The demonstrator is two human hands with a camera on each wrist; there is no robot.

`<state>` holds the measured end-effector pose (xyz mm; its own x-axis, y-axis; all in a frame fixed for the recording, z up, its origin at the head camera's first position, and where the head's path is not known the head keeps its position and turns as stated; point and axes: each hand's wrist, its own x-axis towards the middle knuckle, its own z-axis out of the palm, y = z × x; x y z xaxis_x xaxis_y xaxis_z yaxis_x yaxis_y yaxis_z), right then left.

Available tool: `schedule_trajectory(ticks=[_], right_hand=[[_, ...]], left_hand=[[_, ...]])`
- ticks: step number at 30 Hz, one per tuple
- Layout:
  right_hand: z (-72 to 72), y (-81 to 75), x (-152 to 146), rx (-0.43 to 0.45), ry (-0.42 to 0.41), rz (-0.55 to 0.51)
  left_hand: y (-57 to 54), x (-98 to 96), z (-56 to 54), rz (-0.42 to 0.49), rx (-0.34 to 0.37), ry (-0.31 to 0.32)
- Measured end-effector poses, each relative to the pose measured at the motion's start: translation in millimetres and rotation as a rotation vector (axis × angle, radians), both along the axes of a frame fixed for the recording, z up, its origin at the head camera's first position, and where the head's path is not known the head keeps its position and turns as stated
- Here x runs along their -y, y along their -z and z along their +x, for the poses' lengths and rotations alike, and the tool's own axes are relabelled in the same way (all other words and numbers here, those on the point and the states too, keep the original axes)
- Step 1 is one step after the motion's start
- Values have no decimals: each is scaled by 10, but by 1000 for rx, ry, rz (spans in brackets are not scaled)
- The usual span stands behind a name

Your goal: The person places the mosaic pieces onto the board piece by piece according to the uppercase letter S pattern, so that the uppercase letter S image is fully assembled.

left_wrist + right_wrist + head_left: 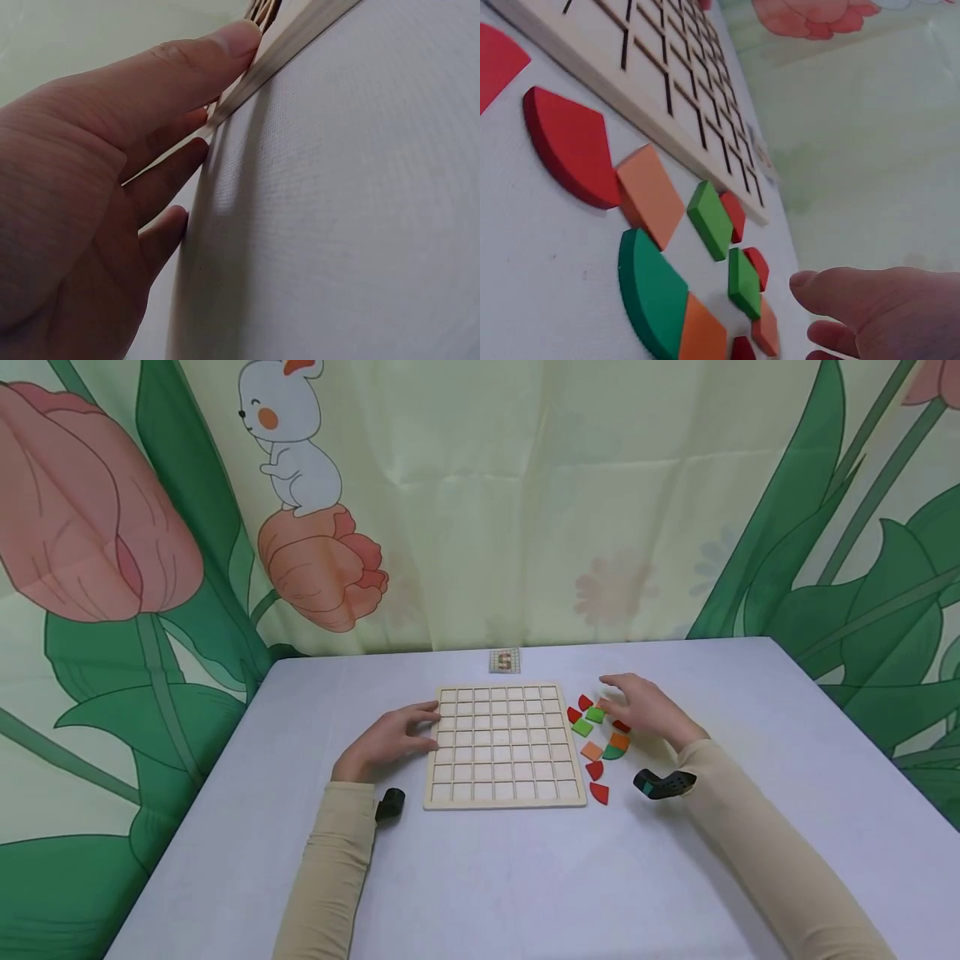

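A square wooden grid board (504, 805) with pale cells lies on the table. My left hand (386, 739) is at its left edge, thumb (236, 45) touching the frame and the other fingers extended along the side. Over the loose pieces right of the board hovers my right hand (647, 703), palm down, with nothing visible in its grasp. Below and beside it lie light green squares (711, 220), a dark green quarter-round piece (652, 292), orange squares (652, 196) and several red quarter-round pieces (570, 146). The right hand partly covers some pieces in the head view.
Behind the board lies a small card (505, 661) with a grid pattern. A white cloth covers the table (480, 885). A curtain (480, 527) printed with flowers and a rabbit hangs behind it. Each wrist carries a black camera, such as the right one (663, 784).
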<state>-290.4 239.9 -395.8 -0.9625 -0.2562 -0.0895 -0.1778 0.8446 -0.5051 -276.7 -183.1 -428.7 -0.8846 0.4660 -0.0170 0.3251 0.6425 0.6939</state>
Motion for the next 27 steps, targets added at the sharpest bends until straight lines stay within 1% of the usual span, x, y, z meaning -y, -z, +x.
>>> schedule_trajectory(ticks=[4, 8, 12, 16, 21, 27], right_hand=[[-74, 108, 6, -11, -5, 17], [-159, 158, 48, -48, -45, 57], [-240, 132, 97, -47, -73, 73], [-303, 87, 169, -20, -107, 98], [-323, 49, 229, 11, -120, 96], [-343, 44, 265, 29, -117, 63]], left_hand=[[5, 1, 5, -12, -1, 0], [20, 10, -1, -20, -6, -4], [37, 18, -10, -14, -8, -5], [36, 20, -13, -12, -12, -8], [36, 9, -10, -10, -14, -10], [49, 10, -6, -6, -6, -9]])
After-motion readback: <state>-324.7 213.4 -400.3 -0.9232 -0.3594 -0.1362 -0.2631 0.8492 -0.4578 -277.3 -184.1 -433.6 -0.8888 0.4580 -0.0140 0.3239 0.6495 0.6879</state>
